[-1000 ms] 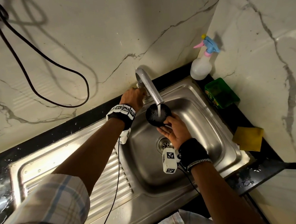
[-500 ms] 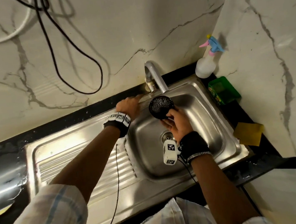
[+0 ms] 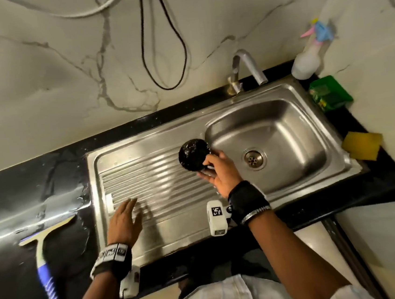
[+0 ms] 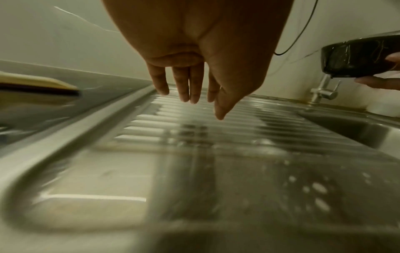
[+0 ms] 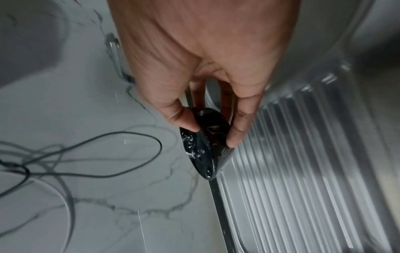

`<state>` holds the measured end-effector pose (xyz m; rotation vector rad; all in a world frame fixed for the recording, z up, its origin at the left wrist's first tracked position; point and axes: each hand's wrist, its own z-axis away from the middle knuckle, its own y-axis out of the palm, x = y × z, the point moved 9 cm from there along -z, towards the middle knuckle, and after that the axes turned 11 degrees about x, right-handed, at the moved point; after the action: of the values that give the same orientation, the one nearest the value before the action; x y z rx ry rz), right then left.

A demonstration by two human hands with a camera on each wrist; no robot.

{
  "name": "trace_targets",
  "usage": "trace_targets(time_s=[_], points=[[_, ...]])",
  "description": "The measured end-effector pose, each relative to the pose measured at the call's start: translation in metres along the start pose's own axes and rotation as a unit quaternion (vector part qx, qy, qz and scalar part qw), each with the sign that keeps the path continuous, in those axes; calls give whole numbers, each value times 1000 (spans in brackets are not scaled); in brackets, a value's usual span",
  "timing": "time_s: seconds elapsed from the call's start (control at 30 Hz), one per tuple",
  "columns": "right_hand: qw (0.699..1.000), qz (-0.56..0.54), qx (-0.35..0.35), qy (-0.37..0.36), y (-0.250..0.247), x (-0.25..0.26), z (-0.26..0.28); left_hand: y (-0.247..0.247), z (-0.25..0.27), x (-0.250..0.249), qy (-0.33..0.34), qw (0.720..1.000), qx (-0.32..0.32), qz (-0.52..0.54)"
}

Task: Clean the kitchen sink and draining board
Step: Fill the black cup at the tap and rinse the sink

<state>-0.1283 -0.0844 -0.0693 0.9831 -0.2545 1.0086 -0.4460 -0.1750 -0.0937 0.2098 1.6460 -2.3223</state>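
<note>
Sink (image 3: 286, 125) and draining board (image 3: 160, 177) lie below me: my right hand (image 3: 220, 171) pinches one wet black bowl (image 3: 193, 157) over the board, my left hand (image 3: 123, 220) hovers flat, fingers straight.

White marble-look wall (image 3: 38, 80) with grey veins wraps round the corner, a black cable (image 3: 164, 55) loops down it, and the glossy black table (image 3: 26, 203) is wet.

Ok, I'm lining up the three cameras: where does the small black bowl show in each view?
Head: black bowl at centre, held by the right hand over the draining board.
Left wrist: far right edge, upper part.
Right wrist: centre, pinched between thumb and fingers.
Shared landmark: the ribbed draining board.
</note>
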Motion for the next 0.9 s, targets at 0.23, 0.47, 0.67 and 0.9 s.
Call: trace_targets(time_s=[0.23, 0.47, 0.67, 0.9], points=[[997, -19, 13, 72, 84, -153, 51, 20, 88, 96, 22, 999, -22, -27], [989, -37, -1, 146, 142, -283, 94, 30, 120, 127, 56, 998, -16, -20], [969, -119, -30, 212, 165, -341, 114, 51, 129, 146, 80, 995, 40, -42], [973, -178, -93, 113, 130, -331, 109, 58, 124, 145, 91, 993, 27, -76]])
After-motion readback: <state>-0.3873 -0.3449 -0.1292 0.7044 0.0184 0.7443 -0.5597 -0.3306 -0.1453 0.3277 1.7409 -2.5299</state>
